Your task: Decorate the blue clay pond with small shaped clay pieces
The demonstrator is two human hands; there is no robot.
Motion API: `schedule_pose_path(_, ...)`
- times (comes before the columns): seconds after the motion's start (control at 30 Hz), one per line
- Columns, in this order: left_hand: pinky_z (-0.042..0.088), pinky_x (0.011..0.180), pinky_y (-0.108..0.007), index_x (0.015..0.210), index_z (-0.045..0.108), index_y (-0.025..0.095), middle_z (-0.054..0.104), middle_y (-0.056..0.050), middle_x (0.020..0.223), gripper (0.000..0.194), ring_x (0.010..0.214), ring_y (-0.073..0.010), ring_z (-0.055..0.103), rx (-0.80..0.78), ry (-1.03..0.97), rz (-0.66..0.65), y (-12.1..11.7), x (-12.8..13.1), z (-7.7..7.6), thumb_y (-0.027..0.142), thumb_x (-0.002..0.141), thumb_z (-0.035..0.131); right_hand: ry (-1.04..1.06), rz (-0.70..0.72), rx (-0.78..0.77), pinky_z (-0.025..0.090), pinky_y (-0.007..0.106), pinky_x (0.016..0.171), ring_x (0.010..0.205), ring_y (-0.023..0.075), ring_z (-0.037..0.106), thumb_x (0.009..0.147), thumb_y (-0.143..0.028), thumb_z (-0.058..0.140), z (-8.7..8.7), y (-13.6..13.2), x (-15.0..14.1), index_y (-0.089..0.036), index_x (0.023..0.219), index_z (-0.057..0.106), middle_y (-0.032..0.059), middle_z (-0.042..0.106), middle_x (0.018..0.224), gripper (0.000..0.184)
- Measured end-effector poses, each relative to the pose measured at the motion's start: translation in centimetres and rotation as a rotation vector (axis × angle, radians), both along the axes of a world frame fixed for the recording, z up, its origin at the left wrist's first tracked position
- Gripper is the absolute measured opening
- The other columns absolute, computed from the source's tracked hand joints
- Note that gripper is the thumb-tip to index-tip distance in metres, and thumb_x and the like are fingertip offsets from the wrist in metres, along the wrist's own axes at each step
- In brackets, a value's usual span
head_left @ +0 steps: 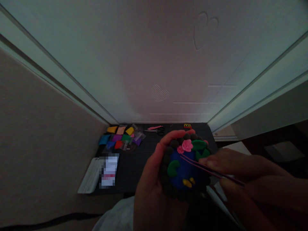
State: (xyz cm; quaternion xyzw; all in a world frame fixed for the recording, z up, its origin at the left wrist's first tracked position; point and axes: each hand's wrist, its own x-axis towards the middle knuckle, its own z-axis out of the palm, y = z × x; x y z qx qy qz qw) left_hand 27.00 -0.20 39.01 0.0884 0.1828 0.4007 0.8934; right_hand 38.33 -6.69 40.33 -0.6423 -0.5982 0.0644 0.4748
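Left hand (154, 179) cups a round blue clay-like pond (184, 170), probably light, soft, best held by its dark knobbly rim (164, 170), as right hand (255, 176) pinches slim pinkish metallic tweezers (211, 171).

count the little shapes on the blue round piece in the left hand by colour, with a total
green leaf shapes: 3
pink flowers: 2
yellow pieces: 2
total: 7
A pinkish spot by the rim on the far right is too unclear to tell, so it is left out.
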Motion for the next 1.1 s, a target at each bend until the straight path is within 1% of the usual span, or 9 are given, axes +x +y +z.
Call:
schedule_pose_path(0.07, 0.035, 0.093, -0.042, 0.094, 0.062, 0.022, 0.063, -0.003, 0.102, 0.037, 0.105, -0.0255, 0.051, 0.002, 0.005, -0.007, -0.1, 0.0, 0.0, 0.033, 0.085, 0.027, 0.001, 0.058, -0.013, 0.055, 0.017, 0.055, 0.070, 0.0133, 0.064, 0.072, -0.022, 0.058, 0.1, 0.0, 0.1, -0.026, 0.069, 0.061, -0.0014, 0.067, 0.082, 0.005)
schedule_pose_path(0.13, 0.035, 0.094, -0.042, 0.094, 0.062, 0.022, 0.063, -0.002, 0.102, 0.037, 0.106, -0.0249, 0.051, 0.011, 0.023, -0.009, -0.2, -0.1, 0.0, 0.032, 0.085, 0.027, -0.011, 0.143, -0.020, 0.054, 0.016, 0.056, 0.070, 0.0128, 0.064, 0.069, -0.017, 0.060, 0.4, 0.1, 0.3, -0.025, 0.066, 0.060, -0.0015, 0.067, 0.081, 0.008)
schedule_pose_path(0.17, 0.034, 0.094, -0.041, 0.094, 0.061, 0.022, 0.063, -0.002, 0.102, 0.037, 0.105, -0.0246, 0.051, 0.017, 0.034, -0.009, -0.2, -0.1, -0.1, 0.032, 0.085, 0.027, -0.009, 0.153, -0.016, 0.054, 0.015, 0.056, 0.070, 0.0123, 0.064, 0.069, -0.016, 0.060, 0.5, 0.1, 0.4, -0.024, 0.065, 0.059, -0.0013, 0.067, 0.081, 0.009)
schedule_pose_path(0.27, 0.032, 0.096, -0.040, 0.096, 0.061, 0.022, 0.061, -0.002, 0.106, 0.035, 0.106, -0.0235, 0.051, 0.032, 0.071, -0.005, -0.2, 0.0, -0.2, 0.031, 0.085, 0.029, 0.003, 0.128, -0.020, 0.053, 0.013, 0.057, 0.072, 0.0113, 0.064, 0.070, -0.016, 0.058, 0.5, 0.2, 0.5, -0.023, 0.061, 0.058, -0.0012, 0.066, 0.083, 0.011)
schedule_pose_path(0.4, 0.032, 0.096, -0.039, 0.095, 0.060, 0.022, 0.061, -0.003, 0.106, 0.034, 0.105, -0.0230, 0.051, 0.035, 0.094, 0.004, -0.3, -0.1, -0.1, 0.032, 0.085, 0.030, 0.002, 0.109, 0.000, 0.053, 0.012, 0.058, 0.072, 0.0094, 0.063, 0.073, -0.023, 0.057, 0.0, 0.3, 0.4, -0.023, 0.058, 0.056, -0.0040, 0.066, 0.084, 0.015)
schedule_pose_path(0.57, 0.033, 0.095, -0.039, 0.095, 0.060, 0.022, 0.061, -0.003, 0.105, 0.035, 0.103, -0.0226, 0.052, 0.009, 0.083, -0.005, -0.4, -0.1, 0.1, 0.033, 0.085, 0.028, 0.083, 0.030, 0.038, 0.053, 0.014, 0.059, 0.076, 0.0103, 0.063, 0.073, -0.027, 0.057, -0.5, -0.1, 0.1, -0.024, 0.062, 0.057, -0.0039, 0.066, 0.087, 0.011)
schedule_pose_path(0.73, 0.033, 0.095, -0.039, 0.094, 0.060, 0.021, 0.061, -0.003, 0.105, 0.035, 0.103, -0.0224, 0.052, -0.003, 0.059, -0.011, -0.4, 0.0, 0.1, 0.032, 0.085, 0.028, 0.052, 0.040, 0.020, 0.053, 0.015, 0.059, 0.074, 0.0110, 0.064, 0.074, -0.027, 0.057, -0.4, -0.2, 0.2, -0.024, 0.062, 0.058, -0.0025, 0.066, 0.087, 0.013)
schedule_pose_path(0.87, 0.033, 0.095, -0.039, 0.093, 0.061, 0.021, 0.062, -0.003, 0.103, 0.034, 0.103, -0.0228, 0.052, -0.030, 0.052, -0.012, -0.4, 0.0, 0.3, 0.032, 0.085, 0.029, 0.050, 0.031, 0.033, 0.055, 0.019, 0.058, 0.074, 0.0134, 0.064, 0.074, -0.031, 0.057, -0.4, -0.2, 0.4, -0.024, 0.063, 0.058, -0.0015, 0.067, 0.086, 0.012)
schedule_pose_path(1.1, 0.034, 0.094, -0.040, 0.093, 0.061, 0.021, 0.062, -0.004, 0.101, 0.035, 0.102, -0.0236, 0.053, -0.021, 0.053, -0.021, -0.4, 0.1, 0.3, 0.032, 0.085, 0.029, 0.030, 0.057, 0.036, 0.055, 0.018, 0.057, 0.074, 0.0133, 0.064, 0.075, -0.032, 0.056, -0.4, -0.1, 0.5, -0.024, 0.063, 0.058, -0.0011, 0.067, 0.084, 0.015)
